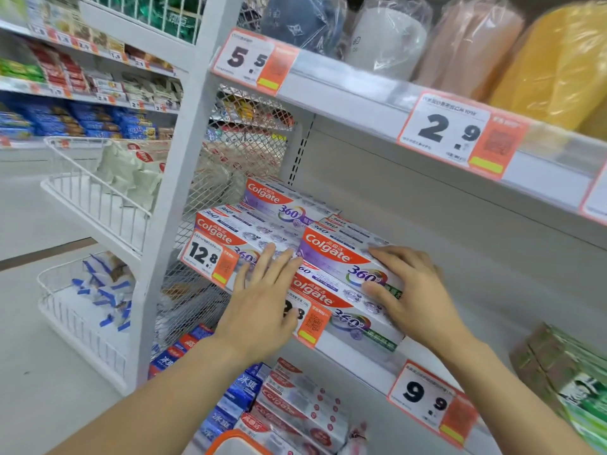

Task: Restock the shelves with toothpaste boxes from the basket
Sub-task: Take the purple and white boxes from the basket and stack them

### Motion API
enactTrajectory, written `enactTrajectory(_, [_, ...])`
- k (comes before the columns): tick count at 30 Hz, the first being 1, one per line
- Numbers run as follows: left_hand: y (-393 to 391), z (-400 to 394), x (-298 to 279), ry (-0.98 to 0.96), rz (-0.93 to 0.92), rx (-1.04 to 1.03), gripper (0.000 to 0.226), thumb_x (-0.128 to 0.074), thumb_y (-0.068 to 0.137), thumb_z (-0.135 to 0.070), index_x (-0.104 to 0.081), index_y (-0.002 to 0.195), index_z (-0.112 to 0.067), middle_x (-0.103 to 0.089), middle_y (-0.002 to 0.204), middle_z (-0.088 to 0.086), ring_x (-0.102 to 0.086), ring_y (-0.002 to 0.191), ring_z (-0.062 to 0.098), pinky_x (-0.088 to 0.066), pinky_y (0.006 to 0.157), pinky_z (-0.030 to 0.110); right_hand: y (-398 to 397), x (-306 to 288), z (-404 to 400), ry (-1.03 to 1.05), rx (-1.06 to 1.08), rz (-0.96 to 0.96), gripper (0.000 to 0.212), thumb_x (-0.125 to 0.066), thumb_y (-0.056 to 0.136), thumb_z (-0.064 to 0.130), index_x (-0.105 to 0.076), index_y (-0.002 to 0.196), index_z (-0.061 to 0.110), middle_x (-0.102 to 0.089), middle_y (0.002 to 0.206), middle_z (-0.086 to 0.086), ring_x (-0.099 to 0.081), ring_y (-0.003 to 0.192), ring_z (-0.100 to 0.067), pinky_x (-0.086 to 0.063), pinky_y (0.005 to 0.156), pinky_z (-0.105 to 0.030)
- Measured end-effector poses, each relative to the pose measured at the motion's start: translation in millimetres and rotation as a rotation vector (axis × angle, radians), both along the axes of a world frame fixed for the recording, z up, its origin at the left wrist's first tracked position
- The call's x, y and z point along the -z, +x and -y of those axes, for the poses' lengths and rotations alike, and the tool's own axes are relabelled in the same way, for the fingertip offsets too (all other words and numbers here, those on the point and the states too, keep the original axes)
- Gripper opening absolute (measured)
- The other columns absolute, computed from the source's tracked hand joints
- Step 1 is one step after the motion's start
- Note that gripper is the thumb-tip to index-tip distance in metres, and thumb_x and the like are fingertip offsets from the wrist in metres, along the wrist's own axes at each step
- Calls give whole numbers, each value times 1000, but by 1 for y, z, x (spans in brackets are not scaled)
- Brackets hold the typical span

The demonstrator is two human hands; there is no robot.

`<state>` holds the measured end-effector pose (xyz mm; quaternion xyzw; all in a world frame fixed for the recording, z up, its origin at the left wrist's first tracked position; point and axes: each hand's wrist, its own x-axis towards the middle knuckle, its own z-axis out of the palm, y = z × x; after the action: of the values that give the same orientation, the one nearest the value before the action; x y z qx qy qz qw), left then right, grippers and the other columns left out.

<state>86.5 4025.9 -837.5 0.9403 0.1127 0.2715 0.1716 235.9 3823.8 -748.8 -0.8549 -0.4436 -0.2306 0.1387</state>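
Several white, red and purple Colgate toothpaste boxes lie stacked at the left end of the middle shelf. The top box of the right-hand stack lies between my hands. My right hand holds its right end, thumb on top and fingers along the front. My left hand lies flat with straight fingers against the front of the stacks, covering part of a price tag. The lower box sits beneath. An orange basket rim shows at the bottom edge.
Right of the stacks the middle shelf is bare back to its rear panel. Wrapped rolls fill the shelf above. More toothpaste boxes lie on the shelf below, green packs at right, and white wire baskets hang on the left.
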Motion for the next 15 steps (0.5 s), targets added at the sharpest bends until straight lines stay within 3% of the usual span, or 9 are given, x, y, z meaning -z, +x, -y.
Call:
enactTrajectory(9, [-5,2,-1,24,-2,12,79,-40,94,-47,-3,160,-26,8,167,-9,26,150,14,11,124,47,-1,2,4,-7,-28,27,53,-66,92,47,-52,141,36,-55,141,9,-45,128,-20,-35,104,-40])
enactTrajectory(10, [-8,4,-3,8,52,19,78,-39,91,-49,-11,159,-24,0,168,-8,18,153,14,7,125,44,-3,-1,6,21,-40,40,52,-66,91,46,-55,140,32,-56,140,7,-47,127,-21,-36,104,-39])
enactTrajectory(12, [-14,14,-12,-49,214,58,66,-42,87,-47,-38,148,-21,-33,156,-4,-19,148,15,-15,121,37,-16,-11,12,218,-76,126,43,-67,90,39,-64,128,19,-64,129,-1,-56,117,-23,-39,102,-32])
enactTrajectory(13, [-17,20,-17,-78,281,86,54,-46,87,-44,-49,136,-21,-47,140,-4,-38,133,14,-29,111,34,-28,-15,17,369,-88,179,33,-68,90,32,-68,118,14,-68,118,-5,-59,109,-23,-40,99,-26])
enactTrajectory(15, [-23,34,-24,-125,270,193,29,-53,88,-38,-57,112,-22,-59,106,-8,-54,96,15,-43,84,34,-58,-10,29,622,-127,166,9,-66,92,15,-70,99,9,-68,96,-4,-62,90,-20,-44,87,-20])
